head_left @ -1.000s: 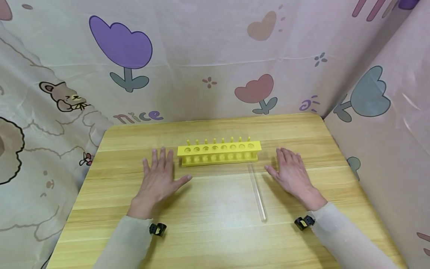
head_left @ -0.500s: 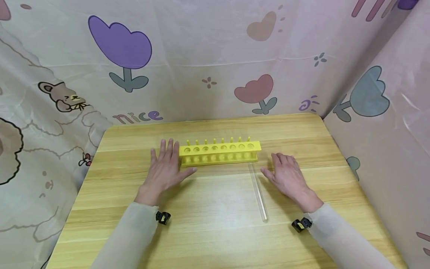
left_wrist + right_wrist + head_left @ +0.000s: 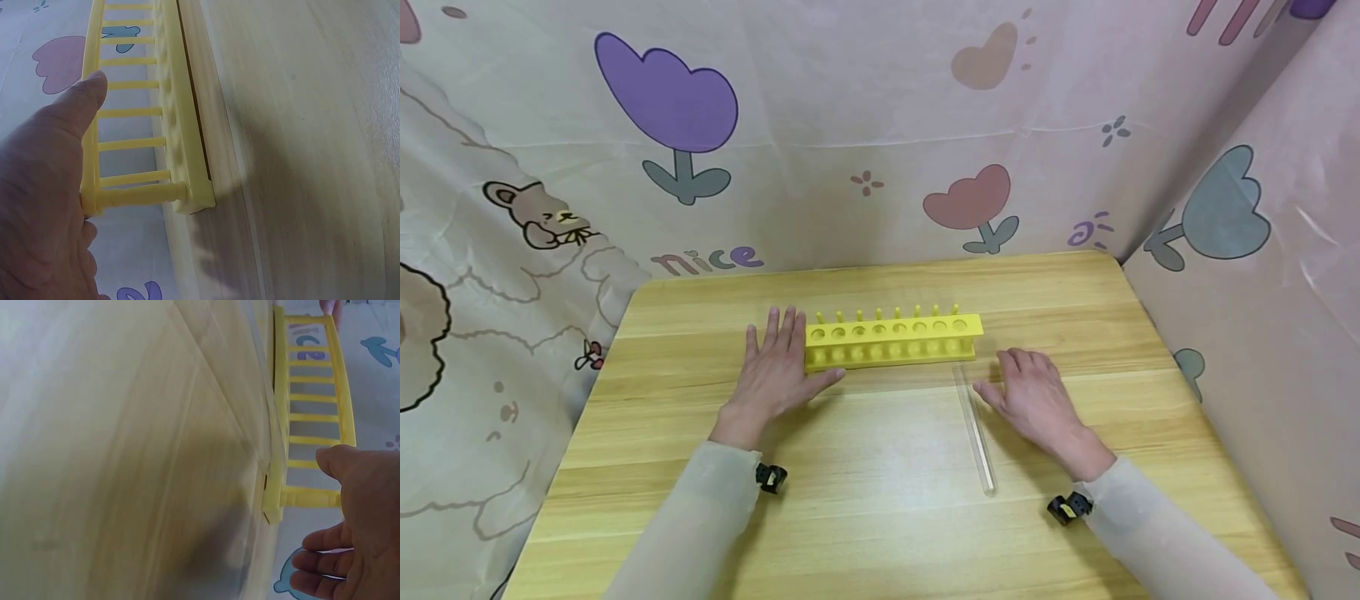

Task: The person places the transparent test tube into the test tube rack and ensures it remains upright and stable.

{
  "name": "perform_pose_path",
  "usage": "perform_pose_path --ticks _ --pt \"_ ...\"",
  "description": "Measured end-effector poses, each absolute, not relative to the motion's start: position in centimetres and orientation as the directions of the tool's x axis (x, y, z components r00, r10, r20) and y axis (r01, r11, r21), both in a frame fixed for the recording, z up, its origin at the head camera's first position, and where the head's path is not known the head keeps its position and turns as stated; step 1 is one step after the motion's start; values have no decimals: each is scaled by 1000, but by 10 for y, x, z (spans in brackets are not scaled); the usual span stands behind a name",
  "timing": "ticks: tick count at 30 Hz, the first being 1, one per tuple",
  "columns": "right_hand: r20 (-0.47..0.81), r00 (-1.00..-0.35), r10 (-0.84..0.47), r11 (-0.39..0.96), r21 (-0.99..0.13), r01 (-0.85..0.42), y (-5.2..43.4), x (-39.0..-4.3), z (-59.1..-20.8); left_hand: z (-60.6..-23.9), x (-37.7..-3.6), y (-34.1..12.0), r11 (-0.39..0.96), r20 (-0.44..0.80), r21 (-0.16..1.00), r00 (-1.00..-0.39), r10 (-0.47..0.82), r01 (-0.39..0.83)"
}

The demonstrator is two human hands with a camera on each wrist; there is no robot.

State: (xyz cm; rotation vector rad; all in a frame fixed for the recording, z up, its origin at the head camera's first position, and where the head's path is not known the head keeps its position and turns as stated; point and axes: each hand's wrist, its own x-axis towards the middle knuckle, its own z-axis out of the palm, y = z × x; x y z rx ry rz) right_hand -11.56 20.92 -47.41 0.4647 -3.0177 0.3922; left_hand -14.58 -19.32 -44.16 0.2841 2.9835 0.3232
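A yellow test tube rack, with a row of round holes and a row of pegs behind them, stands upright on the table. My left hand lies against its left end, fingers straight, thumb stretched along the front. In the left wrist view the thumb overlaps the top rail of the rack. A clear glass test tube lies on the table in front of the rack's right end. My right hand is just right of the tube, holding nothing, fingers loosely bent and thumb toward the tube.
The wooden table reaches back to a patterned cloth hanging behind and on both sides. A small black camera sits at the left wrist, another black camera at the right.
My left hand has moved right and forward to the rack's left end. My right hand has shifted left toward the test tube, its fingers bending a little more. Rack and tube look unmoved.
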Motion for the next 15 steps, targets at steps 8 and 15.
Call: perform_pose_path --ticks 8,15 --pt "65 -952 -298 923 -237 -304 198 -106 -476 -442 -148 -193 958 -119 229 -971 205 174" --pt "64 -942 -329 915 -225 -335 189 -100 -475 -442 -149 -193 955 -125 239 -969 212 178"
